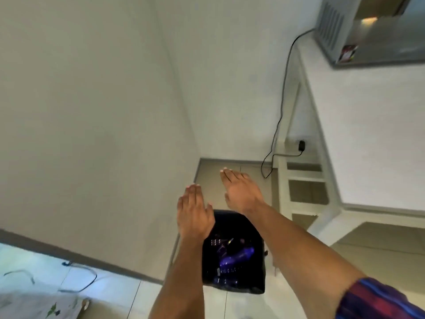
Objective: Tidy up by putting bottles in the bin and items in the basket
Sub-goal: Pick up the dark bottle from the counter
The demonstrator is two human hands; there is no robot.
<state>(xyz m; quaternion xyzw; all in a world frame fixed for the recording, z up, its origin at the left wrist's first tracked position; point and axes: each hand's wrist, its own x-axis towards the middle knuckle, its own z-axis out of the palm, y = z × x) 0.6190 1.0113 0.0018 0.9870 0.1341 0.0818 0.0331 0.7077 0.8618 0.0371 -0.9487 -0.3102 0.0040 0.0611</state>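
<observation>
A black bin [239, 223] stands on the floor in the corner of the room, lined with a dark bag. Bottles [236, 255] with purple glints lie inside it. My left hand [194, 211] is stretched out flat above the bin's left rim, fingers straight and together, holding nothing. My right hand [241, 191] is also flat and empty, reaching past the bin's far edge over the floor. Both forearms cross over the bin. No basket is in view.
A white table [358, 125] stands at the right with a grey appliance [372, 31] on it. A black cable [281, 107] runs down the wall to a plug. A white cloth with a cord [46, 293] lies at the lower left. White walls meet behind the bin.
</observation>
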